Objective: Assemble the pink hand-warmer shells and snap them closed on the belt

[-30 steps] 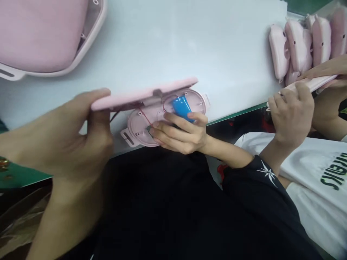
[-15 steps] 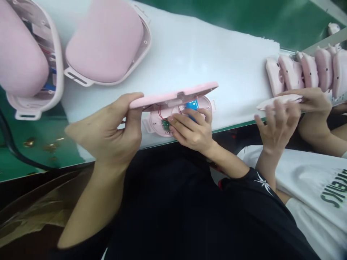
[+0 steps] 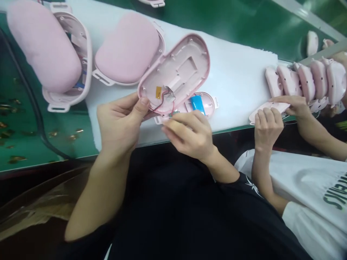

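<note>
Two pink cases (image 3: pixel 128 50), lids askew, sit at left; dark cable (image 3: pixel 34 97) and small brass-coloured bits (image 3: pixel 16 159) on green surface (image 3: pixel 211 16) beside them. Row of pink shells (image 3: pixel 306 81) at right, near co-worker in white shirt (image 3: pixel 306 180).

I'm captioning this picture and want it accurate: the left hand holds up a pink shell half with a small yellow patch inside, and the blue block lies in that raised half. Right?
Not quite: the head view shows the blue block in the lower pink half. The left hand does hold the raised half, with the yellow patch inside.
</note>
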Demonstrator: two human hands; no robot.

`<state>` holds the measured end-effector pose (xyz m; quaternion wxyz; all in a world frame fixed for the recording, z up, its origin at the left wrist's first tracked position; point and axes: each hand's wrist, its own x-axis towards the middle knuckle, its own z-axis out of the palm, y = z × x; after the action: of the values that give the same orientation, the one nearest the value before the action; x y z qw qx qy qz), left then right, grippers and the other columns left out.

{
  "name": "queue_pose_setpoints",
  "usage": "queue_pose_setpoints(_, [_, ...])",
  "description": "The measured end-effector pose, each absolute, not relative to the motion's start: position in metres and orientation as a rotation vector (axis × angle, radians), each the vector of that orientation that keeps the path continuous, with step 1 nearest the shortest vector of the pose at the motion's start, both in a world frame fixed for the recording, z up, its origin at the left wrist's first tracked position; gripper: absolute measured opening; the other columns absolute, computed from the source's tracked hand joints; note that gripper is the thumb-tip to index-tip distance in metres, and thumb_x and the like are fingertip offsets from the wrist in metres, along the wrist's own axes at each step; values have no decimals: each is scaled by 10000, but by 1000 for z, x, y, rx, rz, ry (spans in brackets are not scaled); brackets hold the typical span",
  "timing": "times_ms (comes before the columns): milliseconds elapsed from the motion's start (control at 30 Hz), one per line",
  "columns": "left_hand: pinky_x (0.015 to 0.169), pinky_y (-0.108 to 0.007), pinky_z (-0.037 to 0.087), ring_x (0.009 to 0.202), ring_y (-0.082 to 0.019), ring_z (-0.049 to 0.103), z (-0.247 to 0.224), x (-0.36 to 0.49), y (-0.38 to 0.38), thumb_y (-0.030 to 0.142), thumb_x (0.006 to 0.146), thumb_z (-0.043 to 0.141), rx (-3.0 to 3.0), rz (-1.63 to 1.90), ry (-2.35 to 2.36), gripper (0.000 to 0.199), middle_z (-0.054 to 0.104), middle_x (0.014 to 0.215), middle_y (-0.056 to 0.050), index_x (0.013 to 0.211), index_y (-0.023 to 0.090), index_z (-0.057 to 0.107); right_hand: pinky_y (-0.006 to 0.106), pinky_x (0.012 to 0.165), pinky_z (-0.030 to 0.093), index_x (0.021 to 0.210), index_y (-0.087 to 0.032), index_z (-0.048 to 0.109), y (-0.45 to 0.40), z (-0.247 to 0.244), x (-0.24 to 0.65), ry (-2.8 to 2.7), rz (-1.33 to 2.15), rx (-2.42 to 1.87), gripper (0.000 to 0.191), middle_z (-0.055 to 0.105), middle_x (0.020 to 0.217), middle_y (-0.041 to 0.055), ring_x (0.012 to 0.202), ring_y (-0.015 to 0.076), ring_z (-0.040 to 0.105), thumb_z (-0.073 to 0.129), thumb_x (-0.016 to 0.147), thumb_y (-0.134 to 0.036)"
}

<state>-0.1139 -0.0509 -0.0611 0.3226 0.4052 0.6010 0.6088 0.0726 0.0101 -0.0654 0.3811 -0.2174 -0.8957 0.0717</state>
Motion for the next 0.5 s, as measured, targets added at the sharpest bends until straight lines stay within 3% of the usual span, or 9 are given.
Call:
queue_pose_setpoints(100, [610,-451,546,1159,-288,774,-60,-112,-49,396,1102,668,994,1583,1479,173,829,1136,43,1172,291,787,345,845,514,1324,-298,704,7,-70,54,-2381,37,-560,267,768,1071,-1,958,157,659,687,1066,-230])
queue_pose_setpoints(233, [703,-502,556,1205,-259,761,-63,-111,-48,357,1090,704,950,1604,1405,127,825,1142,79,1173,313,789,318,791,499,1225,-303,758,19,-70,44,-2474,-3,-539,238,719,878,-20,861,142,655,595,1105,-178])
queue_pose_setpoints(400, [777,-509,538,1203,-295,752,-64,-108,-47,375,1113,685,1163,1635,1592,278,797,1278,-11,1320,202,752,254,820,607,1151,-221,801,37,-48,69,-2497,602,-518,320,810,972,18,894,124,757,514,1153,-362])
queue_pose_setpoints(500, [735,-397,530,930,-176,774,-67,-104,-46,367,1117,669,1338,1630,1713,275,835,1043,3,1311,209,782,257,845,641,1130,-215,819,47,-42,86,-2439,808,-626,276,848,1027,24,918,138,792,628,1101,-411])
